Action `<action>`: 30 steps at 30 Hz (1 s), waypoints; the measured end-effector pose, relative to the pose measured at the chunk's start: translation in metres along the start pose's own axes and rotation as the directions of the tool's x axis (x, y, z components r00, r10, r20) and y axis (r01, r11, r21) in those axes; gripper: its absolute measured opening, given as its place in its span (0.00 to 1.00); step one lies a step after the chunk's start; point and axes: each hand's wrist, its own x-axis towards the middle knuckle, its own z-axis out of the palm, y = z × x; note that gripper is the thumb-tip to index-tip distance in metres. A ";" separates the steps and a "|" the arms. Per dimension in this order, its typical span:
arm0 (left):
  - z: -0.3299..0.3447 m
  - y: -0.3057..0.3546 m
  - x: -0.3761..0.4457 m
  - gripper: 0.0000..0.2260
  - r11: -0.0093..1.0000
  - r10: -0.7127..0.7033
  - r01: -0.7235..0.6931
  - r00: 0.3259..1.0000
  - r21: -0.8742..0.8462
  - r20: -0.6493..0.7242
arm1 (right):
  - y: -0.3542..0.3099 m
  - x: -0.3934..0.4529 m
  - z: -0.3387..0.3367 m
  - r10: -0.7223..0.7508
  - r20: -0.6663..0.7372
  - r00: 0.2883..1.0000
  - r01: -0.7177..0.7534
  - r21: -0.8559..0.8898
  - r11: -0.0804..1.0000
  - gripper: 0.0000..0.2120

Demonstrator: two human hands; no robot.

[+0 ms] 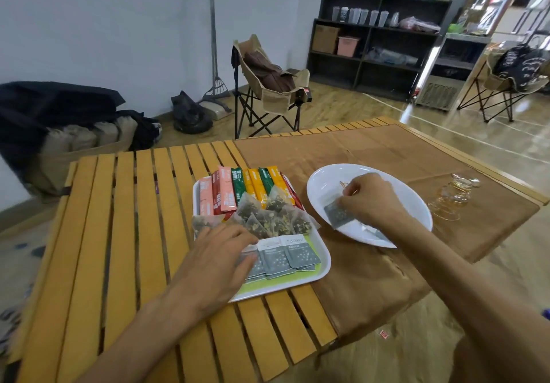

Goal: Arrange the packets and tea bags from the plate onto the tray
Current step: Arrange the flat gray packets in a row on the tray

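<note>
one grey packet is all we can see left on the white plate, right of centre in the frame, and our right hand is bent over it with the fingertips pinched on its upper edge; we read that grip as clenched on the packet, though the thumb side is hidden from us. a second packet may lie under our forearm at the plate's near rim, but we cannot tell.

our left hand lies flat and released at the lower centre of the frame, palm down on the near-left corner of the tray, its fingers covering part of the grey packet row. above that row sit the mesh tea bags in a loose pile, and at the tray's far end the stick packets stand side by side in pink, red, green and orange.

we judge the task nearly done, so the risks are small ones. the packet is thin and lies flat on slick china, so a shallow pinch could let it slide away or drop on the brown cloth between plate and tray. the near row is already overlapped; pushing one more in could fan the others out or nudge them over the tray's lip. our left hand, if it drags, could scatter the tea bags. the glass cup at the right edge stands near the plate, and a wide elbow swing on the tabletop could tip it.
</note>
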 end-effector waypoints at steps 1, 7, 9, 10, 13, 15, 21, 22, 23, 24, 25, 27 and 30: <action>-0.005 -0.005 -0.001 0.12 0.999 -0.027 0.028 1.000 0.020 -0.008 | -0.015 -0.009 0.009 -0.037 0.064 0.997 0.032 0.077 0.997 0.05; -0.031 -0.030 -0.015 0.07 0.975 -0.197 0.193 0.980 0.107 0.019 | -0.073 -0.050 0.060 -0.104 0.544 0.833 -0.122 0.364 0.923 0.09; -0.033 -0.035 -0.018 0.09 0.966 -0.238 0.233 0.971 0.115 0.028 | -0.083 -0.060 0.072 -0.139 0.607 0.783 -0.153 0.404 0.902 0.08; -0.033 -0.037 -0.019 0.10 0.964 -0.248 0.243 0.968 0.111 0.029 | -0.087 -0.065 0.077 -0.149 0.625 0.766 -0.167 0.418 0.893 0.08; -0.034 -0.036 -0.019 0.09 0.963 -0.255 0.250 0.966 0.102 0.042 | -0.097 -0.072 0.088 -0.132 0.649 0.749 -0.211 0.424 0.881 0.08; -0.033 -0.034 -0.019 0.07 0.966 -0.243 0.237 0.969 0.101 0.044 | -0.101 -0.075 0.092 -0.130 0.657 0.743 -0.216 0.419 0.882 0.08; -0.026 -0.026 -0.021 0.11 0.981 -0.167 0.158 0.983 0.109 0.080 | -0.099 -0.075 0.096 -0.170 0.639 0.751 -0.142 0.407 0.902 0.05; -0.024 -0.024 -0.020 0.13 0.983 -0.154 0.143 0.984 0.115 0.093 | -0.097 -0.073 0.096 -0.178 0.622 0.762 -0.110 0.395 0.912 0.05; -0.022 -0.022 -0.020 0.13 0.984 -0.145 0.133 0.984 0.120 0.104 | -0.095 -0.072 0.095 -0.184 0.603 0.776 -0.078 0.380 0.922 0.06; -0.021 -0.021 -0.020 0.14 0.985 -0.137 0.123 0.985 0.124 0.109 | -0.092 -0.070 0.094 -0.188 0.584 0.790 -0.047 0.363 0.930 0.06; -0.019 -0.019 -0.020 0.14 0.986 -0.127 0.113 0.986 0.126 0.111 | -0.089 -0.067 0.091 -0.192 0.565 0.802 -0.022 0.349 0.937 0.07; -0.017 -0.017 -0.020 0.15 0.987 -0.116 0.103 0.987 0.122 0.108 | -0.082 -0.059 0.084 -0.188 0.534 0.824 -0.006 0.340 0.940 0.07; -0.015 -0.016 -0.020 0.16 0.988 -0.106 0.093 0.988 0.122 0.108 | -0.065 -0.038 0.065 -0.151 0.455 0.877 0.005 0.307 0.952 0.07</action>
